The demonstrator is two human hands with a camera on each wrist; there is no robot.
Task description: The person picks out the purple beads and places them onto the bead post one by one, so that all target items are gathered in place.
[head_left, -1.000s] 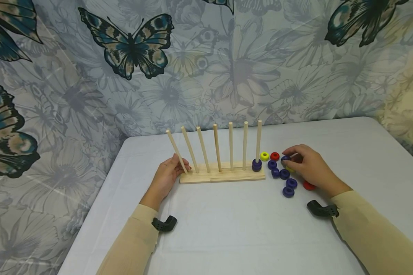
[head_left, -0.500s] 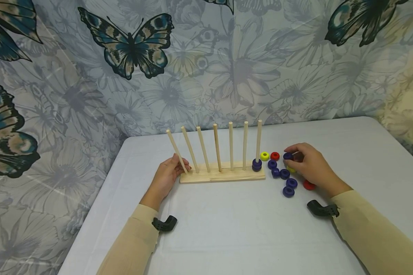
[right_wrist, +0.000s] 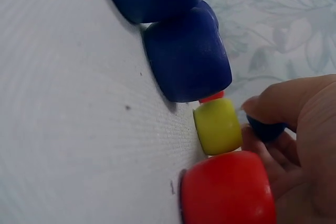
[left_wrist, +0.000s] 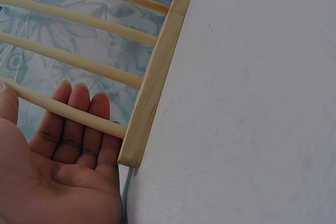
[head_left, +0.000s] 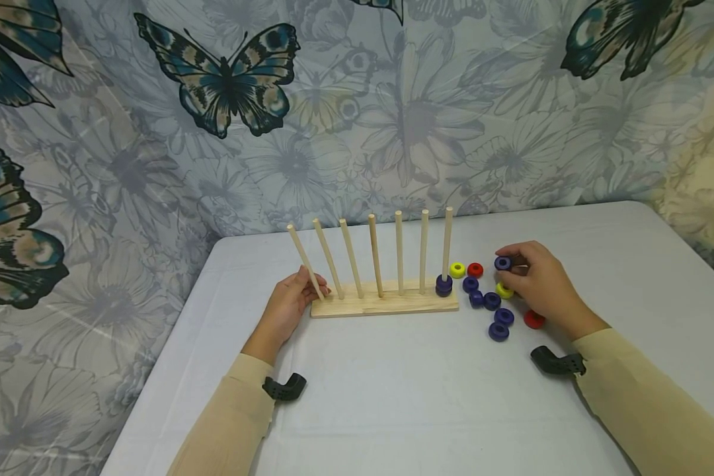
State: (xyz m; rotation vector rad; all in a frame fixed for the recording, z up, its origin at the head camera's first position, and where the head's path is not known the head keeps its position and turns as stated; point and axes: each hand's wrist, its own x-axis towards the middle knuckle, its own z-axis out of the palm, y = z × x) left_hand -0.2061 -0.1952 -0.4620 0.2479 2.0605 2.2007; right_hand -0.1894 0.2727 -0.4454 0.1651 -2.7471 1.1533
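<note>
A wooden stand [head_left: 387, 306] with a row of upright pegs stands on the table. My left hand [head_left: 287, 304] is at its left end, fingers behind the leftmost peg [left_wrist: 68, 111] and thumb on the near side, loosely holding it. Blue beads [head_left: 443, 286] sit at the bottom of the rightmost peg. To the right of the stand, my right hand [head_left: 538, 281] pinches a blue bead [head_left: 502, 263] between thumb and fingers, its hole facing the head camera. In the right wrist view that bead [right_wrist: 266, 130] is partly hidden by the thumb.
Several loose blue beads [head_left: 492, 301] lie between stand and right hand. A yellow bead [head_left: 457, 270] and a red bead [head_left: 475, 270] lie at the back; another yellow bead [head_left: 503, 290] and red bead [head_left: 534, 320] lie beside the right hand. A patterned cloth [head_left: 357, 132] hangs behind.
My right hand has raised the blue bead slightly up and to the right and turned it so its hole shows. The yellow bead below is more visible. The left hand stays still.
</note>
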